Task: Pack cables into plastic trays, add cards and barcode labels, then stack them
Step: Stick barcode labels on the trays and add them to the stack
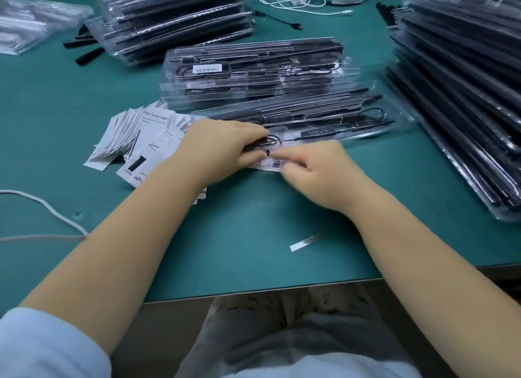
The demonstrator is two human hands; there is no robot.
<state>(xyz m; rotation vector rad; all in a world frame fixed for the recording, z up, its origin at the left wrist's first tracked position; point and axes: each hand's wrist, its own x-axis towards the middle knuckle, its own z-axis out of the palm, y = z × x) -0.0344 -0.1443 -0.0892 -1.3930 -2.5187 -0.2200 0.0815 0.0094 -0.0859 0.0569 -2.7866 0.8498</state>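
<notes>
Tray (pixel 324 124) of clear plastic with black cable (pixel 270 138) lies mid-table, near edge under both hands. Left hand (pixel 222 143) curls over the coiled cable end; right hand (pixel 315 166) pinches barcode label (pixel 270 163). Card pile (pixel 141 140) left; packed stacks (pixel 253 67) far, (pixel 465 81) right.

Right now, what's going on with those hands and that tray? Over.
Left hand on the cable coil in the near tray. Right hand pinching the barcode label at the tray's edge. Cards piled just left; nothing blocking.
</notes>
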